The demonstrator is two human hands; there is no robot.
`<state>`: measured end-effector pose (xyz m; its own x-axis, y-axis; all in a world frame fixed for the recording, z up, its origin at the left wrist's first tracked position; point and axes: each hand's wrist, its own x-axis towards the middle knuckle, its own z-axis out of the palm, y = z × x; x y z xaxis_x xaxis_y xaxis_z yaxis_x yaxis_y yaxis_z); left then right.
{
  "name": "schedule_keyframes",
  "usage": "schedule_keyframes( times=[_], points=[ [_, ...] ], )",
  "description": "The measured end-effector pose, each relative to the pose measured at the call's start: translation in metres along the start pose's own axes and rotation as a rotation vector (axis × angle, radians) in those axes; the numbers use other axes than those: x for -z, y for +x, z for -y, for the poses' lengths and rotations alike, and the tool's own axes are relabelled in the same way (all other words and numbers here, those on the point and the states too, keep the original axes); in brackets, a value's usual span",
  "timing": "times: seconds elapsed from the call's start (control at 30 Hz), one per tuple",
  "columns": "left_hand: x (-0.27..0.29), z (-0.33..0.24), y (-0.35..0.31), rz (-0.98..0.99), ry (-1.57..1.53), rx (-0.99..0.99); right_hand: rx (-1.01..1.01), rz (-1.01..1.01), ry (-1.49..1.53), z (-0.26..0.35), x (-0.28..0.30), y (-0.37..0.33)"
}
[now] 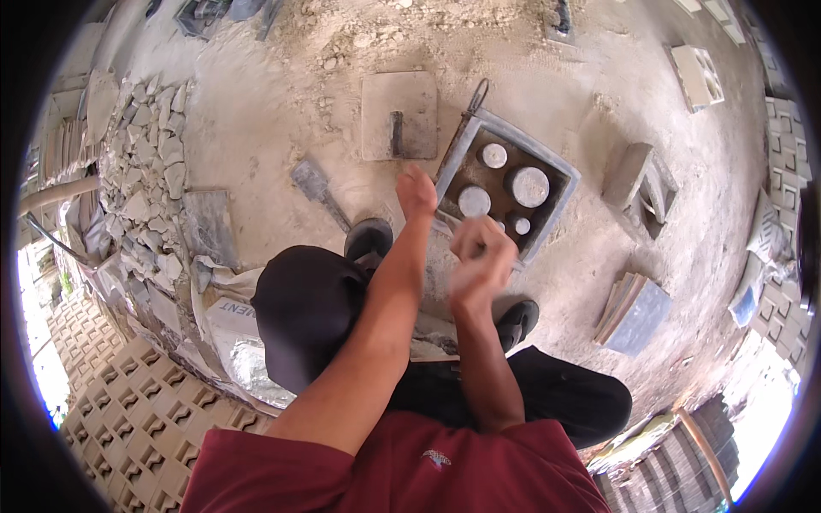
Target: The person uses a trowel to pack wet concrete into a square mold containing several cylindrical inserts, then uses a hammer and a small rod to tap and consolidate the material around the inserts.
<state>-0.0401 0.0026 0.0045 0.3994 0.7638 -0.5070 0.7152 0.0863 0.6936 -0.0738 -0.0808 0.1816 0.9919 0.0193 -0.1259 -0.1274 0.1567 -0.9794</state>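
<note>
A square grey mould with a raised rim lies on the ground in front of me, turned at an angle. Inside it stand several round, pale-topped cylinders of different sizes. At its left side is my left hand, seen from the back; its fingers are hidden beneath it. My right hand is over the mould's near corner, curled closed and smeared by motion. What it holds, if anything, cannot be made out. A wire loop sticks out from the mould's far-left corner.
Beyond my left hand lies a flat square board with a handle. A trowel-like tool rests near my left shoe. Openwork blocks and stacked flat tiles stand at right; a heap of broken stones lies at left.
</note>
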Motion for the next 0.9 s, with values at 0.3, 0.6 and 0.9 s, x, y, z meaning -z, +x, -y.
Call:
schedule_keyframes(
  times=[0.3, 0.6, 0.9],
  points=[
    [0.0, -0.002, -0.006, -0.042, 0.048, 0.001, -0.051, -0.054, 0.133, 0.018, -0.001, 0.001],
    [-0.009, 0.004, 0.003, -0.027, 0.074, -0.053, -0.076, -0.07, 0.192, 0.007, 0.028, 0.022],
    [-0.011, -0.003, -0.005, -0.051, 0.166, -0.132, 0.011, -0.015, 0.006, -0.006, 0.042, -0.006]
  ],
)
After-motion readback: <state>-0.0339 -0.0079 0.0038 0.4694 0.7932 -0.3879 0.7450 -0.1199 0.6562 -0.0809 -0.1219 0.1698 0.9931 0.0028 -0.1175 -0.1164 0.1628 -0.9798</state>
